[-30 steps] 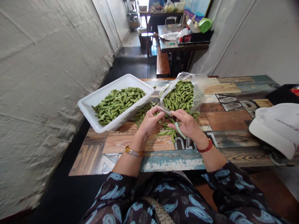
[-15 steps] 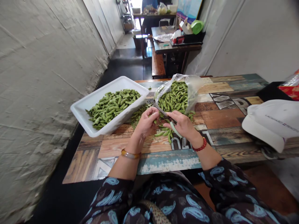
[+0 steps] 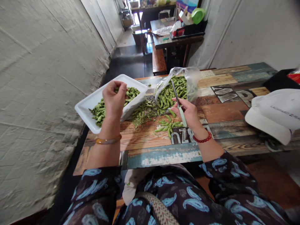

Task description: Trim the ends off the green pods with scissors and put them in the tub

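Over the white tray (image 3: 87, 114) of green pods, my left hand (image 3: 114, 98) is raised with its fingers pinched together; what they hold, if anything, is hidden. My right hand (image 3: 187, 114) holds scissors with pale green handles (image 3: 182, 117), blades pointing up and away over the open plastic bag (image 3: 193, 79) of pods. A pod (image 3: 172, 112) shows at the right fingertips. Several loose pods (image 3: 167, 126) lie on the table just left of the scissors. Between tray and bag is a heap of small trimmings (image 3: 142, 115).
The patchwork wood table (image 3: 145, 142) carries a white cap (image 3: 274, 112) and a black item (image 3: 276, 81) at the right. Farther off stand a bench (image 3: 158, 59) and another table (image 3: 161, 42) with a green bowl (image 3: 198, 15). A rough wall (image 3: 47, 78) runs along the left.
My left hand has moved left and up, from beside the scissors to above the tray. My right hand has shifted slightly right, and the scissors now point more upward. The view has tilted down slightly.
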A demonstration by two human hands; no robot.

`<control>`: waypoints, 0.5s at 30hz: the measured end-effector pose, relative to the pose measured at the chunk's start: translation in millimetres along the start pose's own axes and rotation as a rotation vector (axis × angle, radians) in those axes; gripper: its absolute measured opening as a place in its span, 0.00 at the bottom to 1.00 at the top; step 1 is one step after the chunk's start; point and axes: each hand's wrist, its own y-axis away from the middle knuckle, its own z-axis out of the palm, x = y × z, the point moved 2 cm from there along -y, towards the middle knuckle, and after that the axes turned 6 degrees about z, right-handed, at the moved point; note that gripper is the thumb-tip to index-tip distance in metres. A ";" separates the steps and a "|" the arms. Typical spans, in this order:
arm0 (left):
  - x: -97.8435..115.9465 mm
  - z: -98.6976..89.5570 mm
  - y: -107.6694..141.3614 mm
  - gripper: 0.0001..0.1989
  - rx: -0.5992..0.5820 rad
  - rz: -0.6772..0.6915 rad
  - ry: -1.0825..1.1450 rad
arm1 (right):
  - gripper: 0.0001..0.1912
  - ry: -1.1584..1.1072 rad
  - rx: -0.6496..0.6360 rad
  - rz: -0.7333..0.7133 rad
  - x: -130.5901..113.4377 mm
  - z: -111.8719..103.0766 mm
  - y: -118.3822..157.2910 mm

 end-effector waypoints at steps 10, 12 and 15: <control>9.8 23.1 42.9 0.07 -0.512 0.280 -0.381 | 0.23 -0.021 -0.012 0.013 -3.5 -1.5 0.6; 14.9 35.4 76.1 0.07 -0.806 0.294 -0.345 | 0.22 -0.013 -0.006 0.011 -3.7 -3.1 0.1; 9.7 40.1 115.9 0.11 -1.102 0.253 -0.480 | 0.22 -0.017 -0.002 0.016 -5.1 -5.4 -0.6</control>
